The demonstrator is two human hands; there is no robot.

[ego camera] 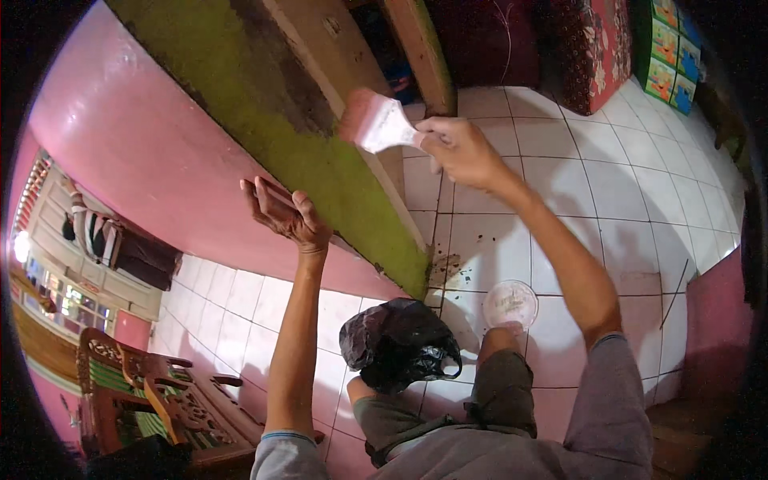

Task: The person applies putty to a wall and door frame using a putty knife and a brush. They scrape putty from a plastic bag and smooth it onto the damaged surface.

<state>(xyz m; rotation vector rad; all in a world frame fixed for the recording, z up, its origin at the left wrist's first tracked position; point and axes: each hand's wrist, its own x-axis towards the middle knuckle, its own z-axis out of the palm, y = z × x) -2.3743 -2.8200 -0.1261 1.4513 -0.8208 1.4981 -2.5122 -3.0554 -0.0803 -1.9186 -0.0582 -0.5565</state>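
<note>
My right hand [459, 150] grips the handle of a wide flat paintbrush [384, 123]. The brush's reddish bristles, slightly blurred, are up against or just in front of the green wall end [288, 120], by its dark bare patch; contact cannot be made out. My left hand [291, 216] is raised with fingers apart and a little bent, holding nothing. It is near the line where the pink wall face [180, 150] meets the green strip; whether it touches the wall is unclear. A brown wooden door frame [336, 42] runs along the green strip's other side.
Below the wall's foot sits a black plastic bag [399, 345]. Near my knee a round whitish lid [510, 305] lies on the white floor tiles [558, 186], with dark crumbs [450, 267] scattered close by. A carved wooden bench [162, 396] stands at left.
</note>
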